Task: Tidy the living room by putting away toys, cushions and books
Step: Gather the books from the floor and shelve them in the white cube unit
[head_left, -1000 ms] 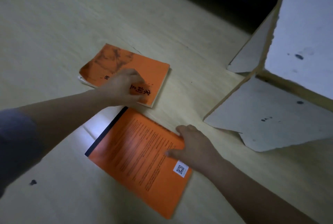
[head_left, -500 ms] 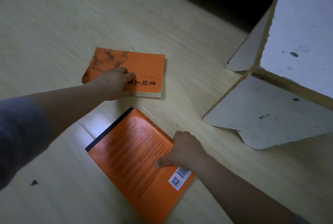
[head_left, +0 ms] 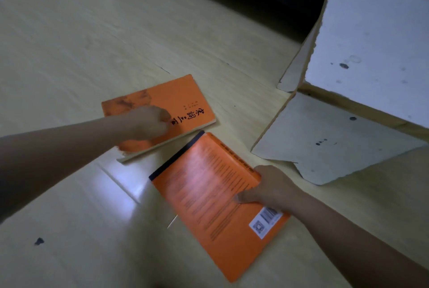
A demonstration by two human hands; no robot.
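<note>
Two orange books lie on the pale wooden floor (head_left: 69,44). The smaller book (head_left: 185,104) has black calligraphy on its cover and shows its page edge along the near side. My left hand (head_left: 148,123) lies on its cover with curled fingers and holds it near the left corner. Just below it, almost touching, is the larger book (head_left: 209,195), back cover up with a barcode and QR label. My right hand (head_left: 271,188) grips its right edge, with the thumb on the cover and the fingers round the spine side.
A white panelled piece of furniture (head_left: 325,139) with chipped edges stands on the floor at the right, close to the larger book. Beyond it the top of the view is dark. A small dark speck (head_left: 39,241) marks the floor at the lower left.
The smaller book has turned under my left hand and moved closer to the larger book. My right hand has closed on the larger book's right edge and swung it round.
</note>
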